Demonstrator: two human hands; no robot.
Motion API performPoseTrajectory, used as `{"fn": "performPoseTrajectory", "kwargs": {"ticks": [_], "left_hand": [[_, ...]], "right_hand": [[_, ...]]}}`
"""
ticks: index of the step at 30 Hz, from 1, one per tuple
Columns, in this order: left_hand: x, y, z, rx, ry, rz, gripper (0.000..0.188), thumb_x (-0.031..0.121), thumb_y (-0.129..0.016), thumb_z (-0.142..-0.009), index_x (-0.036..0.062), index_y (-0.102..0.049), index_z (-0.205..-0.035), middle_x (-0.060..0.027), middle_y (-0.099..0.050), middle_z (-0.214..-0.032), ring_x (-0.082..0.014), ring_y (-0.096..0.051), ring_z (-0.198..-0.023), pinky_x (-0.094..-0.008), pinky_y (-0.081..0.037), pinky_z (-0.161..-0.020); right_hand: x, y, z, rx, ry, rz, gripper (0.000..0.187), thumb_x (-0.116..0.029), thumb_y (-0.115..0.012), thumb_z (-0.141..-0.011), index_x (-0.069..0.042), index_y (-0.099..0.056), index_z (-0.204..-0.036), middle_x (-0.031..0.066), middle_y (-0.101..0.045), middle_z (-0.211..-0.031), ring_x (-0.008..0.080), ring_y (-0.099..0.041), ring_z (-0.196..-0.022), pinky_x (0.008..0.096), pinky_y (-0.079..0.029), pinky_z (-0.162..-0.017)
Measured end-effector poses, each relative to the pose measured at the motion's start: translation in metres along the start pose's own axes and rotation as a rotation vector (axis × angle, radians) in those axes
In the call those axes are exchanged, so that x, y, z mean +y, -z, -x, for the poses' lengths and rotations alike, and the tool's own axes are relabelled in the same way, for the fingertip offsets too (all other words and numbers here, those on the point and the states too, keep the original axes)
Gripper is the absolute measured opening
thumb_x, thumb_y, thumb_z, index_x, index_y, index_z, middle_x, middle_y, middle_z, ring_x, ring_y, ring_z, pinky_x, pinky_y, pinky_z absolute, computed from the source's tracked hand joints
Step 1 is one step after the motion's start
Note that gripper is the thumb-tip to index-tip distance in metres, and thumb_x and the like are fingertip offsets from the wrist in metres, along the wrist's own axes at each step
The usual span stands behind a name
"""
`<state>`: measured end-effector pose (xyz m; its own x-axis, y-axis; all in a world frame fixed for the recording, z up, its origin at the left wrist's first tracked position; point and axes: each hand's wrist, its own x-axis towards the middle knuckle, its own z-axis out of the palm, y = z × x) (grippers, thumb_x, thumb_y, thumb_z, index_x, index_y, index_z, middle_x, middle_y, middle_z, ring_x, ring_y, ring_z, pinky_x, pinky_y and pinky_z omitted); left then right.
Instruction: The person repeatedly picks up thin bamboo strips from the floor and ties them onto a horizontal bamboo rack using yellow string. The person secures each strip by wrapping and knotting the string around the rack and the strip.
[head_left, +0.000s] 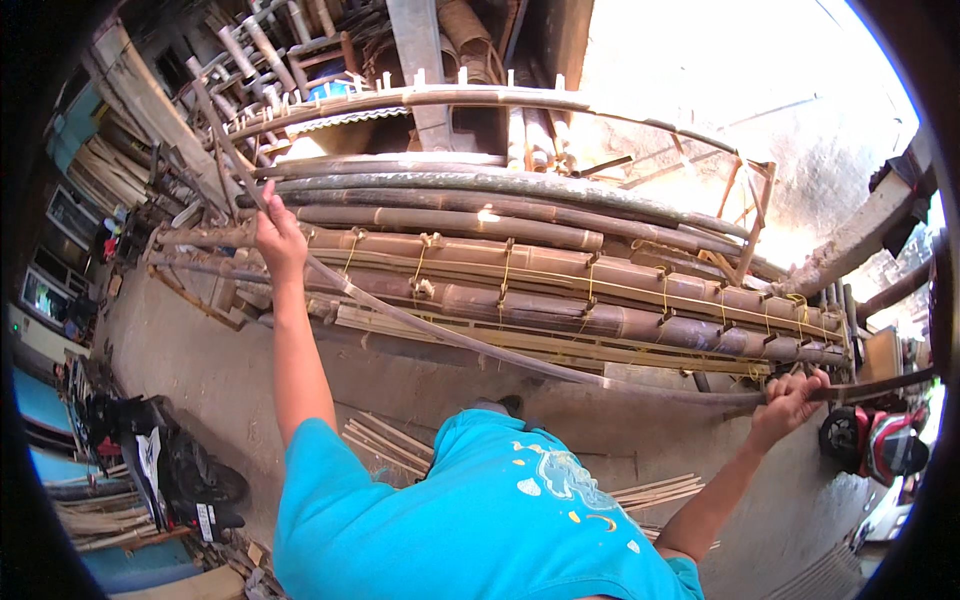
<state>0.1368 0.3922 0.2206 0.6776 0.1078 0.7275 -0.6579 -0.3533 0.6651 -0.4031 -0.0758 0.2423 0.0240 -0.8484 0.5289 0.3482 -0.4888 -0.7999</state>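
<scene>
A long, thin bamboo strip stretches across in front of me, bowing downward between my two raised arms. My left hand is closed round it at the upper left, and its end runs on up past that hand. Far to the right, my right hand grips the same strip, which continues toward the right rim. Beyond the strip lies a rack of thick bamboo poles, with pegs and yellow ties along the two nearest ones. A greyish-green pole rests farther back.
Thin slats lie on the floor beside me, with more slats to the right. A dark motorbike stands at left, a red motorbike at right. A curved bamboo rail and a post are behind the poles.
</scene>
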Motion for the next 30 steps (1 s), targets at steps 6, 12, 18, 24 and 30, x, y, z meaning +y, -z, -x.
{"fn": "performPoseTrajectory", "kwargs": {"ticks": [6, 12, 18, 24, 30], "left_hand": [[-0.096, 0.001, -0.063, 0.267, 0.312, 0.059, 0.045, 0.04, -0.044, -0.104, 0.0022, -0.061, -0.121, -0.0017, -0.051, -0.065, -0.0147, -0.05, -0.057, -0.0291, -0.04, -0.048], [-0.224, 0.0, -0.048, 0.467, 0.799, 0.241, 0.042, 0.034, -0.048, -0.101, -0.0069, -0.05, -0.105, -0.006, -0.052, -0.071, -0.0155, -0.048, -0.054, -0.0288, -0.043, -0.045], [-0.289, -0.032, 0.006, 0.03, 1.014, -0.231, 0.08, 0.047, -0.058, -0.094, -0.0058, -0.029, -0.147, -0.022, -0.051, -0.132, -0.0283, -0.059, -0.104, -0.0483, -0.046, -0.097], [-0.161, -0.177, 0.096, -0.325, 0.164, -0.097, 0.04, 0.02, -0.057, -0.098, -0.006, -0.054, -0.129, -0.0198, -0.064, -0.122, -0.0262, -0.064, -0.108, -0.0374, -0.05, -0.096], [0.118, -0.276, 0.218, -1.164, 0.298, 0.372, 0.037, 0.035, -0.056, -0.099, 0.0025, -0.07, -0.109, -0.0136, -0.071, -0.109, -0.0217, -0.067, -0.102, -0.0343, -0.046, -0.097]], "right_hand": [[0.044, -0.08, -0.014, -0.04, 0.01, -0.092, 0.015, -0.026, -0.05, -0.104, -0.016, -0.049, -0.115, -0.0059, -0.034, -0.067, 0.0031, -0.029, -0.052, 0.0195, -0.026, -0.042], [0.102, -0.165, -0.016, 0.224, -0.25, -0.314, 0.015, -0.029, -0.049, -0.103, -0.017, -0.049, -0.111, -0.0074, -0.033, -0.062, 0.0027, -0.03, -0.048, 0.019, -0.028, -0.038], [0.228, -0.183, 0.008, 0.234, -0.407, -0.376, 0.018, -0.036, -0.051, -0.102, -0.019, -0.047, -0.109, -0.0069, -0.034, -0.066, 0.0036, -0.029, -0.05, 0.0218, -0.03, -0.041], [0.27, -0.202, 0.025, 0.316, -0.511, -0.421, 0.031, -0.047, -0.048, -0.101, -0.022, -0.047, -0.119, -0.0073, -0.03, -0.062, 0.0047, -0.029, -0.05, 0.0219, -0.031, -0.045], [0.234, -0.208, 0.023, 0.273, -0.562, -0.532, 0.027, -0.043, -0.048, -0.102, -0.02, -0.048, -0.115, -0.0062, -0.037, -0.062, 0.0067, -0.036, -0.051, 0.0248, -0.038, -0.051]]}}
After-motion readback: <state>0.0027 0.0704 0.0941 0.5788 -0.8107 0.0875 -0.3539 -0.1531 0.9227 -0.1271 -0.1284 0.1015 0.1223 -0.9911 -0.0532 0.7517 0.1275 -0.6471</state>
